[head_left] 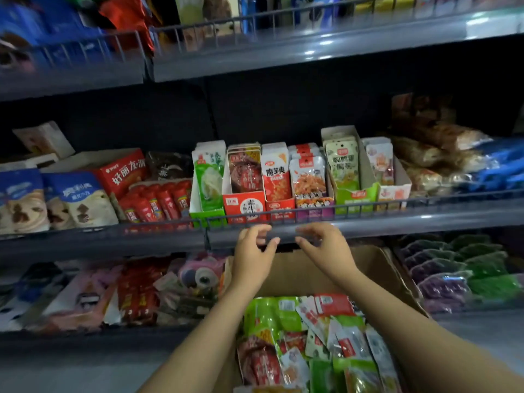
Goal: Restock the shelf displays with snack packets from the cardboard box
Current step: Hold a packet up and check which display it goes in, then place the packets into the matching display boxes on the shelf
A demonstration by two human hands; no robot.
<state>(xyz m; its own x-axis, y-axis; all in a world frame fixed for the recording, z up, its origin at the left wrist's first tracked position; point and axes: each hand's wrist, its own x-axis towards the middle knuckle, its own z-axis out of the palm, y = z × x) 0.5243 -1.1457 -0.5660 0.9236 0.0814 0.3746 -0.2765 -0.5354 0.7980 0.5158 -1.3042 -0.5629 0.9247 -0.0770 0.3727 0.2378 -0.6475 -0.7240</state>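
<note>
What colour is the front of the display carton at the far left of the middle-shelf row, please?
Green, with white side walls: the leftmost display carton, seen in the head view.

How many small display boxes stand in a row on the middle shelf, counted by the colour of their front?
Green front: 2, green display box at the left end, second green display box further right
Red front: 2
Purple front: 1
White and pink front: 1
Total: 6

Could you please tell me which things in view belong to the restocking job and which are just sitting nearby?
Job:
cardboard box
loose snack packets in it
shelf display boxes
left hand and right hand, both holding nothing

Nearby:
blue-and-white bags
purple and green packets
pink toy
</note>
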